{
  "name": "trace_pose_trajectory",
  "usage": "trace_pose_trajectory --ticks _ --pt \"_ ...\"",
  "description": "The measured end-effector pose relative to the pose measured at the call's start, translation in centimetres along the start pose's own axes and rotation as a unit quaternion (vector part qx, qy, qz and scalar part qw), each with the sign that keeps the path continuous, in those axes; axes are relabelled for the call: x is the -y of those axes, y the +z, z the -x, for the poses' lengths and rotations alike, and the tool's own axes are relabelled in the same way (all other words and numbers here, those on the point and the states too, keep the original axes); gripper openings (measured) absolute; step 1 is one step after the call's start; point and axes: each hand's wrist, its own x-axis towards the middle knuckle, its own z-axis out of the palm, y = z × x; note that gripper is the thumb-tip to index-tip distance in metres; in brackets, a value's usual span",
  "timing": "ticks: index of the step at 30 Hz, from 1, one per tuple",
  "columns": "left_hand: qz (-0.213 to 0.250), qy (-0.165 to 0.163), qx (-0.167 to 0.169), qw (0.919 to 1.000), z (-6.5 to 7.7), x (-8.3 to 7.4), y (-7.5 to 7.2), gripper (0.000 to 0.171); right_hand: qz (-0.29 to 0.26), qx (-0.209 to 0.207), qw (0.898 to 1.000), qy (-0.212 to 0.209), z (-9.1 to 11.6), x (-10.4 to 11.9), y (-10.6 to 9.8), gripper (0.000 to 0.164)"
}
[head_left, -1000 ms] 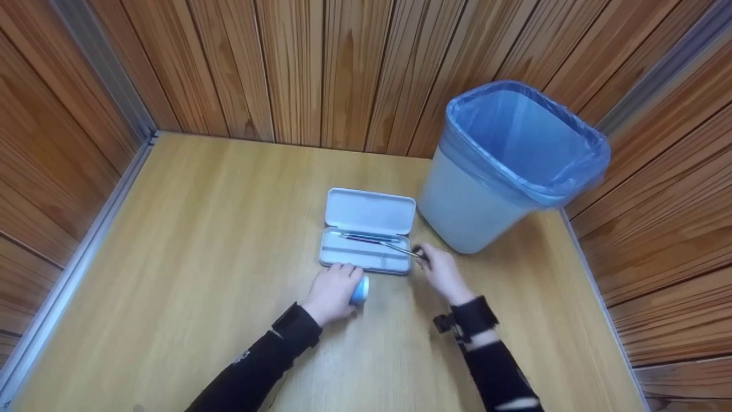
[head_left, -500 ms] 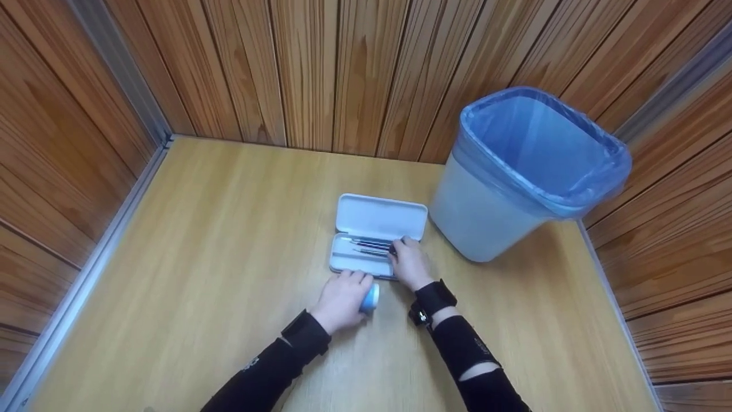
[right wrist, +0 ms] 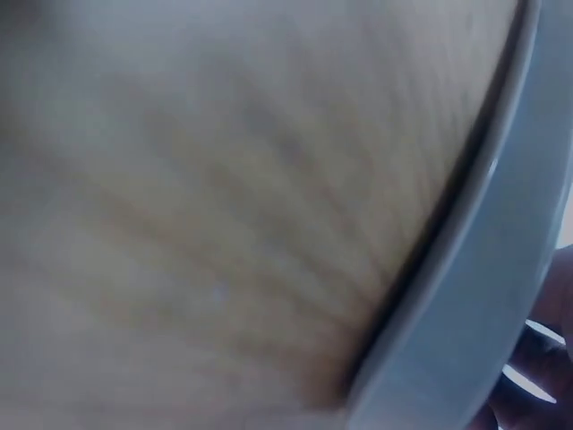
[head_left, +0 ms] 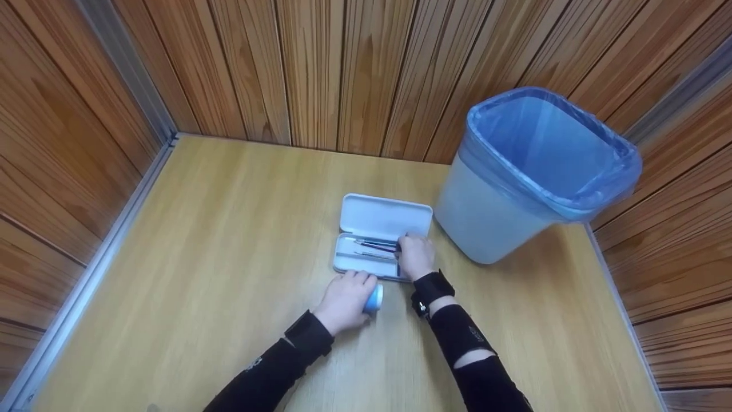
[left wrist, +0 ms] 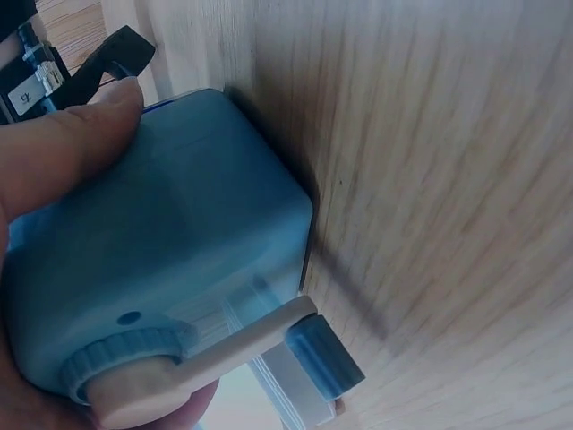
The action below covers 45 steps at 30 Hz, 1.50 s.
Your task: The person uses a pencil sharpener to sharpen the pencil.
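Note:
My left hand (head_left: 345,301) grips a blue crank pencil sharpener (head_left: 374,298) on the table, in front of an open pencil case (head_left: 386,214). The left wrist view shows the sharpener's rounded body (left wrist: 206,206), its pale crank (left wrist: 237,345) and clear drawer, with my thumb on the body. Several slim pencils (head_left: 373,245) lie in the case tray. My right hand (head_left: 416,256) is over the tray's right end, its fingertips pinching a pencil's end there; the hand hides much of it. In the right wrist view the case wall (right wrist: 474,260) fills the right side, with dark fingers (right wrist: 542,367) behind it.
A pale bin (head_left: 486,212) with a blue liner stands close to the right of the case. Wood-panelled walls (head_left: 320,68) enclose the wooden table (head_left: 229,229) at the back and both sides.
My right hand has moved left from beside the case to over its tray, bringing the pencil in among the others. The left hand keeps its grip on the sharpener; the head view has shifted slightly.

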Motion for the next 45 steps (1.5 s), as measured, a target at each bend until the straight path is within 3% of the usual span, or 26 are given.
trace_pose_trajectory --ticks 3,6,13,16,21,26,36,45 --pt "0.001 0.001 -0.005 1.0000 -0.1 -0.2 0.1 0.071 -0.005 -0.004 1.000 -0.010 0.4 -0.4 -0.5 0.014" --pt "0.006 0.001 -0.006 1.0000 0.0 -0.4 0.1 0.070 -0.050 -0.027 0.998 -0.031 1.7 -1.6 -1.4 0.013" --pt "0.025 -0.005 0.012 0.9996 0.1 -0.6 0.0 0.070 -0.201 -0.070 0.973 -0.090 7.8 -5.0 -3.8 0.022" --pt "0.029 -0.009 0.014 0.9994 0.1 -0.4 -0.1 0.071 -0.211 -0.067 0.971 -0.087 10.4 -5.7 -4.3 0.021" --pt "0.028 -0.011 0.004 0.9995 0.1 0.2 -0.2 0.072 -0.192 -0.041 0.978 -0.071 13.0 -5.4 -4.3 0.018" --pt "0.029 -0.001 -0.013 0.9995 0.0 0.5 -0.2 0.071 -0.174 -0.035 0.981 -0.072 13.8 -4.5 -3.9 0.016" --pt "0.030 -0.003 -0.007 0.9995 -0.2 0.4 0.1 0.071 -0.157 -0.040 0.985 -0.065 13.8 -3.9 -4.1 0.015" --pt "0.033 0.002 -0.008 0.9994 -0.1 0.2 0.0 0.071 -0.169 -0.034 0.981 -0.085 13.5 -2.5 -4.4 0.016"
